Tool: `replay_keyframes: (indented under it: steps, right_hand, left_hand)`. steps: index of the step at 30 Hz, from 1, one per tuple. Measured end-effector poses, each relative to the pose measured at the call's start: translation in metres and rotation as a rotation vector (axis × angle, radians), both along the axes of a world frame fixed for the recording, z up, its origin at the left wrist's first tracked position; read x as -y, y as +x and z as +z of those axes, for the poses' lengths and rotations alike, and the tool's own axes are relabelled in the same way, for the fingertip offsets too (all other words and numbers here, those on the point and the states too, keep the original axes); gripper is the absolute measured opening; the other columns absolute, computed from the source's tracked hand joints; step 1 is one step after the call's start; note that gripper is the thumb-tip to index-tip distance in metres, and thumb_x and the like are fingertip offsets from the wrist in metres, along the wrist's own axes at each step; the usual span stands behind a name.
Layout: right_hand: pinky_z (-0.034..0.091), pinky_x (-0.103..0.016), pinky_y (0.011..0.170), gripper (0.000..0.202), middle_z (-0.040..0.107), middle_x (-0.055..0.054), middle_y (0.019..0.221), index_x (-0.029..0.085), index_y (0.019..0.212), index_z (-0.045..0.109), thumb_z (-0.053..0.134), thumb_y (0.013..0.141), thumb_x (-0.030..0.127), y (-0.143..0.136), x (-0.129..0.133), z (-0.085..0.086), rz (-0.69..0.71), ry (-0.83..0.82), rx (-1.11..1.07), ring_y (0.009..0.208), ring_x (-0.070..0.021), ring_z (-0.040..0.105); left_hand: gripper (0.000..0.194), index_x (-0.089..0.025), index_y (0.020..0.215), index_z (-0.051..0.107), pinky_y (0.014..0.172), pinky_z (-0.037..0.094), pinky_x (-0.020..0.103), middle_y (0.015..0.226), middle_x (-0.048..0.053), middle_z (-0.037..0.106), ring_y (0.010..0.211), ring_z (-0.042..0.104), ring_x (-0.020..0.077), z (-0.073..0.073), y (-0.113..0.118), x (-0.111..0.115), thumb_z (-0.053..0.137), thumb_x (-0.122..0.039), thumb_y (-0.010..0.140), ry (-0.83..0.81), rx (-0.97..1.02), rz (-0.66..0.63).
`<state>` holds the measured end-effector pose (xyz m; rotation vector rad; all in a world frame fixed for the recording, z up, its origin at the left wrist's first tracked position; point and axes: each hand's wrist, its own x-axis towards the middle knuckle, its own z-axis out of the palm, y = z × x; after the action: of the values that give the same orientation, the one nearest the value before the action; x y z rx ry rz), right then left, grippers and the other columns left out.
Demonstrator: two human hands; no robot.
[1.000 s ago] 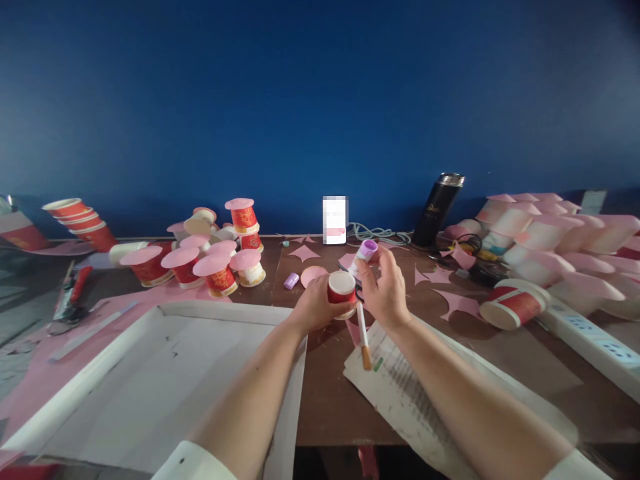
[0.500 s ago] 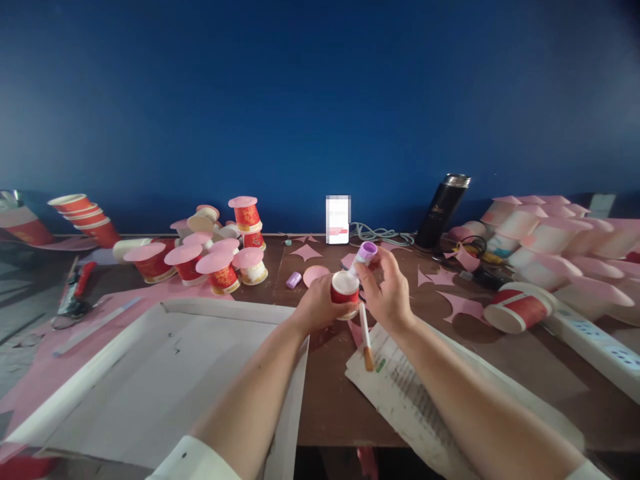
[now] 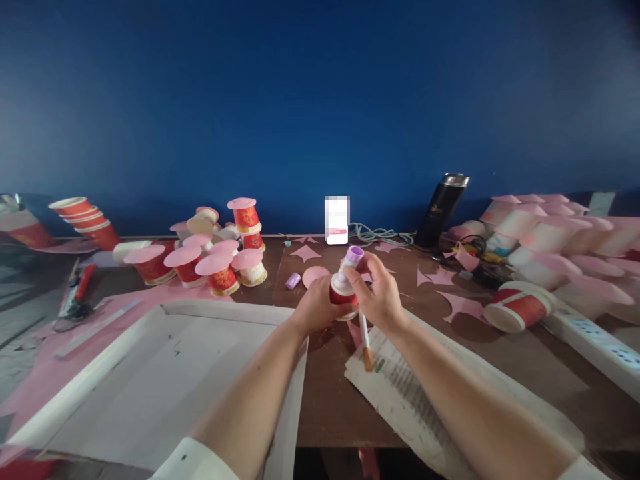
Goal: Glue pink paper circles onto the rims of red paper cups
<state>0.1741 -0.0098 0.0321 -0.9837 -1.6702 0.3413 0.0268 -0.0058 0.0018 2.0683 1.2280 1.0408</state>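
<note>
My left hand (image 3: 319,303) is wrapped round a red and white paper cup (image 3: 341,285), its white end facing up. My right hand (image 3: 377,290) grips a glue stick (image 3: 353,259) with a purple end, held over the cup's white end; its lower tip seems to touch it, though fingers partly hide it. Just left of the cup lie a pink paper disc (image 3: 314,276) and a small purple cap (image 3: 293,281). Under my right hand a brush (image 3: 366,350) with a white handle and brown tip rests beside a printed paper (image 3: 400,393).
Red cups with pink discs (image 3: 219,270) stand at left, behind a white tray (image 3: 295,373). A lit phone (image 3: 337,220) leans on the blue wall. Rightward are a black flask (image 3: 443,212), pink scraps (image 3: 463,307), a red cup on its side (image 3: 517,308), a power strip (image 3: 597,347) and white cups (image 3: 540,230).
My right hand has moved slightly left and down, bringing the glue stick from beside the cup's rim to over its white end. My left hand keeps hold of the cup.
</note>
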Motion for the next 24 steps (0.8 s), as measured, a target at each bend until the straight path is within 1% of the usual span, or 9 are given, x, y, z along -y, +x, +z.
replay_keyframes:
  steps: [4, 7, 9, 11, 14, 16, 17, 20, 24]
  right_hand:
    - [0.051, -0.032, 0.075, 0.024, 0.069, -0.005, 0.096, 0.022, 0.103, 0.055, 0.055, 0.088, 0.041, 0.002, -0.001, 0.003, -0.034, 0.009, -0.311, 0.082, -0.0179, 0.065]
    - [0.051, -0.032, 0.072, 0.026, 0.069, -0.005, 0.090, 0.020, 0.096, 0.055, 0.055, 0.087, 0.044, 0.007, -0.006, 0.006, -0.060, 0.027, -0.488, 0.078, -0.0175, 0.065]
    - [0.050, -0.032, 0.072, 0.028, 0.068, -0.003, 0.084, 0.019, 0.091, 0.056, 0.055, 0.086, 0.047, 0.012, -0.011, 0.006, -0.111, -0.001, -0.543, 0.075, -0.0170, 0.064]
    - [0.050, -0.032, 0.072, 0.032, 0.067, -0.002, 0.079, 0.019, 0.087, 0.057, 0.055, 0.085, 0.051, 0.017, -0.016, 0.005, -0.153, -0.062, -0.603, 0.071, -0.0159, 0.064]
    - [0.049, -0.029, 0.068, 0.033, 0.066, 0.000, 0.074, 0.019, 0.083, 0.057, 0.060, 0.081, 0.053, 0.021, -0.024, 0.000, -0.112, -0.177, -0.792, 0.064, -0.0136, 0.062]
    - [0.050, -0.027, 0.064, 0.032, 0.065, 0.002, 0.070, 0.020, 0.079, 0.055, 0.067, 0.075, 0.049, 0.021, -0.026, -0.003, -0.023, -0.277, -0.969, 0.060, -0.0122, 0.061]
    - [0.050, -0.026, 0.063, 0.031, 0.064, 0.003, 0.068, 0.020, 0.077, 0.054, 0.070, 0.073, 0.047, 0.020, -0.027, -0.003, 0.024, -0.332, -1.051, 0.059, -0.0116, 0.061]
    - [0.051, -0.022, 0.058, 0.028, 0.060, 0.003, 0.059, 0.019, 0.070, 0.053, 0.072, 0.073, 0.040, 0.018, -0.026, -0.002, 0.148, -0.507, -1.229, 0.054, -0.0100, 0.058]
    - [0.052, -0.020, 0.054, 0.018, 0.059, 0.003, 0.056, 0.018, 0.072, 0.057, 0.064, 0.082, 0.032, 0.019, -0.022, 0.000, 0.261, -0.699, -1.346, 0.049, -0.0085, 0.055]
  left_hand:
    - [0.069, -0.016, 0.114, 0.057, 0.087, 0.046, 0.039, 0.108, 0.010, 0.064, 0.099, 0.059, 0.0269, -0.003, -0.001, 0.001, 0.081, -0.045, 0.056, -0.055, 0.019, 0.037]
    - [0.098, -0.016, 0.134, 0.042, 0.099, 0.040, 0.045, 0.129, 0.016, 0.053, 0.121, 0.048, 0.0316, -0.005, -0.002, 0.001, 0.083, -0.048, 0.051, -0.081, 0.058, 0.082]
    - [0.105, -0.016, 0.139, 0.037, 0.101, 0.039, 0.045, 0.135, 0.018, 0.048, 0.125, 0.045, 0.0317, -0.003, -0.005, 0.000, 0.083, -0.047, 0.050, -0.101, 0.105, 0.077]
    - [0.097, -0.018, 0.138, 0.040, 0.098, 0.042, 0.044, 0.134, 0.018, 0.050, 0.121, 0.049, 0.0298, 0.003, -0.011, 0.000, 0.082, -0.045, 0.055, -0.116, 0.168, 0.054]
    - [0.067, -0.016, 0.130, 0.050, 0.090, 0.048, 0.038, 0.122, 0.015, 0.060, 0.106, 0.060, 0.0240, 0.018, -0.027, -0.003, 0.065, -0.050, 0.074, -0.102, 0.271, 0.064]
    - [0.053, -0.015, 0.121, 0.058, 0.082, 0.050, 0.034, 0.110, 0.012, 0.066, 0.095, 0.064, 0.0213, 0.024, -0.038, -0.006, 0.046, -0.053, 0.086, -0.057, 0.329, 0.168]
    - [0.052, -0.015, 0.116, 0.061, 0.078, 0.051, 0.033, 0.104, 0.011, 0.068, 0.089, 0.065, 0.0207, 0.024, -0.043, -0.009, 0.039, -0.054, 0.089, -0.006, 0.313, 0.281]
    - [0.044, -0.016, 0.098, 0.068, 0.083, 0.048, 0.037, 0.091, 0.010, 0.068, 0.088, 0.062, 0.0232, 0.015, -0.054, -0.017, 0.045, -0.051, 0.087, 0.184, -0.004, 0.618]
    - [0.044, -0.015, 0.115, 0.065, 0.094, 0.041, 0.044, 0.110, 0.015, 0.061, 0.106, 0.054, 0.0312, -0.004, -0.057, -0.022, 0.054, -0.041, 0.082, 0.200, -0.504, 0.689]
